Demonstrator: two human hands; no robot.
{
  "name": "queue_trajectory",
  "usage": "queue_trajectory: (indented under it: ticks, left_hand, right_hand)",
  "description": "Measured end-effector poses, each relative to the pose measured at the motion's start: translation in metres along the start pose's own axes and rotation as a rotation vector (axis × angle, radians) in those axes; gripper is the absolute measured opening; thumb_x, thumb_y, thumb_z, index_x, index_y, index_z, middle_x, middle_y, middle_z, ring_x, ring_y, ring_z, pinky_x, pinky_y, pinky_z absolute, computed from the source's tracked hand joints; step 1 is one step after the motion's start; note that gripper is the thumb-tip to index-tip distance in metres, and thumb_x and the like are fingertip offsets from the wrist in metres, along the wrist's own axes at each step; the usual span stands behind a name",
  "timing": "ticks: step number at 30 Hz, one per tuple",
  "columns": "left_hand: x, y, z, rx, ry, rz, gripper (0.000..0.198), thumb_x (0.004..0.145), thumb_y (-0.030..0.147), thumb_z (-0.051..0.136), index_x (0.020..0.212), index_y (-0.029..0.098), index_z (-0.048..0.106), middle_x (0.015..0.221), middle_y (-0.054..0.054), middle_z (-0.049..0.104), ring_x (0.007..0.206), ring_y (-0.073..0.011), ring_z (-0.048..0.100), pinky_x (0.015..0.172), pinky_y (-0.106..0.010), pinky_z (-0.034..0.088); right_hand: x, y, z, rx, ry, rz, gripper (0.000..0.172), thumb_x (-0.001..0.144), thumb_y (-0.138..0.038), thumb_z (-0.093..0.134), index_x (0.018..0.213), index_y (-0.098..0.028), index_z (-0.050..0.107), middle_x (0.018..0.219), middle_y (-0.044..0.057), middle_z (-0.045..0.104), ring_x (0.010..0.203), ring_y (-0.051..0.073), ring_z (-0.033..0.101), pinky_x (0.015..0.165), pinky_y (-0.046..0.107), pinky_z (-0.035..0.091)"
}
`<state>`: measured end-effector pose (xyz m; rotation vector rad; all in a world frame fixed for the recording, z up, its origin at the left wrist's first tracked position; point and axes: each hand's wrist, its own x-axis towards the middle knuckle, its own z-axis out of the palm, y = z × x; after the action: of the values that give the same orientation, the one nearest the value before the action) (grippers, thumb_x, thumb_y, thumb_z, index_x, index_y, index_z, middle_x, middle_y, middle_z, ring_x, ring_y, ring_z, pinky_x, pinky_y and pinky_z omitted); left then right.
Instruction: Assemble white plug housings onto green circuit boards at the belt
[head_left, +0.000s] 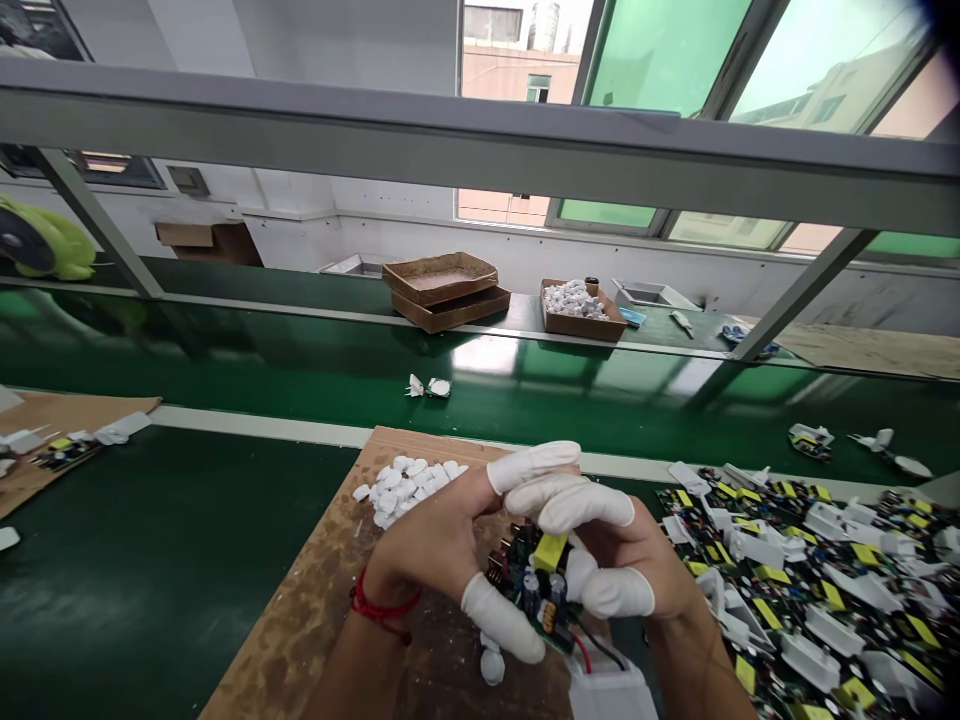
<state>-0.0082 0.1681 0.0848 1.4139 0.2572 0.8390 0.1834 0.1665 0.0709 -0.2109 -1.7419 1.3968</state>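
A green circuit board (529, 585), with a yellow transformer, capacitors and copper-coloured parts, is held up between my two hands. My left hand (442, 550) curves round its left side, the thumb along the lower edge. My right hand (645, 560) grips the board's right side, fingers bent over the top. White finger cots cover the thumbs and several fingers. Red and black wires run down from the board to a white plastic housing (611, 690). Below lies a brown board (300, 620) bearing a pile of small white discs (409, 487); a few more discs (492, 665) lie under my left thumb.
At right spreads a large heap of circuit boards with white housings (825, 570). Beyond runs a green conveyor belt (300, 370) carrying small white parts (439, 387). Cardboard trays (442, 290) stand on the shelf behind. A grey metal bar (480, 150) crosses above.
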Motion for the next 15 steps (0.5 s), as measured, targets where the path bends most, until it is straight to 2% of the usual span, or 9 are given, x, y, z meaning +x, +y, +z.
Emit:
queue_trajectory:
  ticks: [3, 6, 9, 12, 15]
  left_hand:
    - [0.002, -0.004, 0.002, -0.046, -0.026, 0.033, 0.107, 0.038, 0.017, 0.091, 0.134, 0.023, 0.045, 0.126, -0.012, 0.056, 0.113, -0.0309, 0.053, 0.095, -0.039, 0.045]
    - [0.004, -0.006, 0.003, -0.1, -0.028, 0.087, 0.106, 0.036, 0.017, 0.092, 0.132, 0.027, 0.048, 0.121, -0.008, 0.058, 0.111, -0.0286, 0.055, 0.096, -0.039, 0.042]
    - [0.004, -0.009, 0.006, -0.175, -0.018, 0.116, 0.105, 0.035, 0.022, 0.092, 0.131, 0.028, 0.05, 0.111, -0.006, 0.062, 0.102, -0.0266, 0.06, 0.095, -0.04, 0.041]
    - [0.002, -0.011, 0.005, -0.221, -0.012, 0.124, 0.105, 0.042, 0.032, 0.091, 0.136, 0.025, 0.044, 0.107, -0.008, 0.064, 0.102, -0.0281, 0.06, 0.096, -0.042, 0.04]
    - [0.001, -0.012, 0.002, -0.221, -0.023, 0.103, 0.107, 0.045, 0.036, 0.089, 0.139, 0.027, 0.038, 0.112, -0.009, 0.062, 0.107, -0.0295, 0.057, 0.097, -0.042, 0.04]
  right_hand:
    - [0.002, 0.005, 0.004, 0.081, -0.017, -0.045, 0.026, 0.076, -0.033, 0.072, 0.103, -0.035, 0.071, 0.122, 0.003, 0.063, 0.114, 0.025, 0.056, 0.098, 0.043, 0.045]
    - [0.007, 0.005, 0.011, 0.042, 0.052, -0.182, 0.019, 0.077, -0.033, 0.071, 0.096, -0.037, 0.073, 0.11, 0.0, 0.069, 0.114, 0.025, 0.056, 0.101, 0.044, 0.044]
    - [0.009, 0.002, 0.021, 0.003, 0.117, -0.25, 0.02, 0.082, -0.036, 0.064, 0.102, -0.036, 0.071, 0.101, 0.0, 0.073, 0.114, 0.026, 0.057, 0.101, 0.047, 0.044]
    - [0.01, 0.001, 0.026, 0.007, 0.097, -0.248, 0.029, 0.087, -0.047, 0.054, 0.109, -0.035, 0.069, 0.106, 0.002, 0.071, 0.115, 0.028, 0.057, 0.101, 0.05, 0.044]
    - [0.01, 0.005, 0.024, -0.048, 0.08, -0.258, 0.034, 0.081, -0.046, 0.063, 0.113, -0.037, 0.065, 0.113, -0.002, 0.068, 0.117, 0.026, 0.055, 0.101, 0.047, 0.045]
